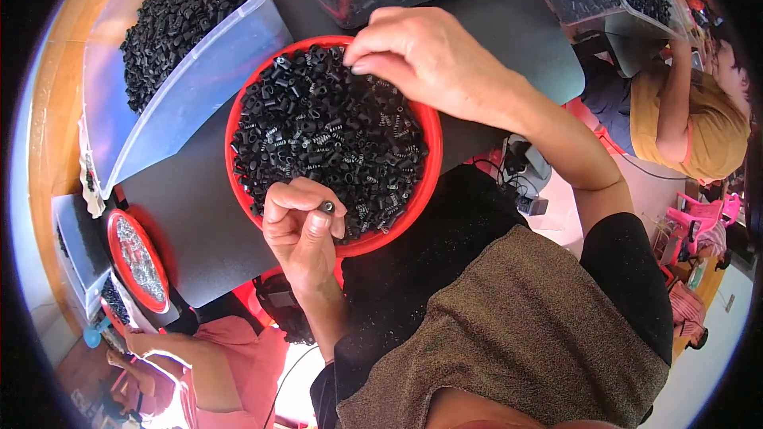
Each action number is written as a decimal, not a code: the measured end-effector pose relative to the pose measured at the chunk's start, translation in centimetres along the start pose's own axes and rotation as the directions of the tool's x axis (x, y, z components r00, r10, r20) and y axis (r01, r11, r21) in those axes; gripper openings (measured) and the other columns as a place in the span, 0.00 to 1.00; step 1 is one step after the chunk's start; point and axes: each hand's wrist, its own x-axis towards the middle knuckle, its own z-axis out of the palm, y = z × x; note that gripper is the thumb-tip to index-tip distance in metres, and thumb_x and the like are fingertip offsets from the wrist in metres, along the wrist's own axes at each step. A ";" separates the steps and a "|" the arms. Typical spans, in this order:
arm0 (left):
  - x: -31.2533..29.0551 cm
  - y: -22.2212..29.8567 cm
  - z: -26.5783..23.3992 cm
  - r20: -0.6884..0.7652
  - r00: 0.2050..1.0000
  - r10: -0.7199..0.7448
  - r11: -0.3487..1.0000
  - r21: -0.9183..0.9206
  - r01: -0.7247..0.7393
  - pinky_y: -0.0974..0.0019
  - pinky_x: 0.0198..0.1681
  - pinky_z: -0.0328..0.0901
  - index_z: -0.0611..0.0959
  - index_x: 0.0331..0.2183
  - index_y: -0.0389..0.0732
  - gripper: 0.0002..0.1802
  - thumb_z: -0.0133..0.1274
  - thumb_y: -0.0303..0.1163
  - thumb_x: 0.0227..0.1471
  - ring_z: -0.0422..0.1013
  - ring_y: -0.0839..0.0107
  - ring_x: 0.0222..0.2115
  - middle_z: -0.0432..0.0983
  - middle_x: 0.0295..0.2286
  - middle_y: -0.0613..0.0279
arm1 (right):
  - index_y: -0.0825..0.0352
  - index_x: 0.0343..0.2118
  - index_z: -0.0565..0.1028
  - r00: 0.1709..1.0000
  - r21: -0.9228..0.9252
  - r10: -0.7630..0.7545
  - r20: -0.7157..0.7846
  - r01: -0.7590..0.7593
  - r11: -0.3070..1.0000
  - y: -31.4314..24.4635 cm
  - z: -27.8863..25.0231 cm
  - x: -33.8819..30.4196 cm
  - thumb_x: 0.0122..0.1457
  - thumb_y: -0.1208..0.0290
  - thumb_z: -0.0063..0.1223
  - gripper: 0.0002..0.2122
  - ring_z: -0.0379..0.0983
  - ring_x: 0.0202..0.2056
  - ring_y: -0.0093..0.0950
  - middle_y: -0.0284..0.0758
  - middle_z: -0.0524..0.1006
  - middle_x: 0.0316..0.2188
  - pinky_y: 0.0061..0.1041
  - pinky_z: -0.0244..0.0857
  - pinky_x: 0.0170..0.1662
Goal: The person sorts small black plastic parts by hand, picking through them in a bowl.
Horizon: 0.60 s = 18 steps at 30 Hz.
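A smooth dark table carries a round red plastic basin heaped with black tubular pieces and silvery coiled springs. Over its near rim, the left hand pinches a small hollow black cylinder; at its far rim, the right hand has fingertips together, any contents hidden.

Near the clock's centre, the basin is bright red, the heaped pieces black, the springs among them silvery. The single piece in the left hand is black, paler at its middle. At ten o'clock, the bin is clear with a blue tint. Towards nine, the tub is red around silvery contents. A shirt near three is mustard yellow. Between four and five, brown-gold flecks pattern the garment; its sleeve is plain black.
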 end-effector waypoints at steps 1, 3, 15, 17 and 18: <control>0.0 0.1 0.1 0.000 1.000 -0.001 1.000 0.003 0.001 0.77 0.21 0.59 0.73 0.33 0.37 0.09 0.57 0.24 0.50 0.63 0.76 0.17 0.72 0.25 0.53 | 0.65 0.28 0.78 1.000 -0.032 0.001 -0.008 -0.001 0.999 0.6 -0.4 -0.3 0.50 0.72 0.56 0.04 0.74 0.29 0.39 0.39 0.75 0.26 0.36 0.68 0.35; 0.1 0.3 0.4 0.003 1.000 0.000 1.000 0.006 0.000 0.77 0.21 0.59 0.73 0.33 0.37 0.09 0.57 0.24 0.50 0.63 0.76 0.17 0.72 0.25 0.53 | 0.65 0.27 0.78 0.999 -0.066 0.034 0.003 -0.034 0.997 1.0 -1.2 -1.1 0.50 0.72 0.56 0.03 0.74 0.29 0.40 0.39 0.75 0.26 0.36 0.68 0.34; 0.0 0.3 0.3 -0.003 1.000 -0.013 0.999 0.033 0.013 0.77 0.21 0.59 0.73 0.33 0.36 0.09 0.57 0.24 0.50 0.63 0.77 0.17 0.71 0.25 0.53 | 0.68 0.23 0.77 0.978 -0.204 0.014 0.207 0.030 0.979 -0.1 -0.9 -1.4 0.49 0.76 0.52 0.04 0.74 0.29 0.41 0.42 0.73 0.27 0.38 0.67 0.32; 0.0 0.3 0.4 -0.005 1.000 -0.011 0.999 0.035 0.011 0.77 0.21 0.59 0.73 0.33 0.36 0.09 0.57 0.25 0.50 0.63 0.77 0.17 0.71 0.25 0.53 | 0.70 0.22 0.76 0.970 -0.253 -0.029 0.239 0.091 0.963 -0.1 -0.7 -1.2 0.48 0.76 0.50 0.04 0.74 0.28 0.42 0.43 0.73 0.27 0.38 0.68 0.31; 0.0 0.3 0.5 -0.001 1.000 -0.011 0.999 0.037 0.011 0.77 0.21 0.59 0.73 0.33 0.36 0.09 0.57 0.25 0.50 0.63 0.77 0.17 0.71 0.25 0.53 | 0.71 0.21 0.75 0.963 -0.267 -0.052 0.265 0.125 0.955 -0.2 -0.6 -1.1 0.48 0.76 0.49 0.05 0.74 0.28 0.42 0.44 0.74 0.27 0.38 0.68 0.30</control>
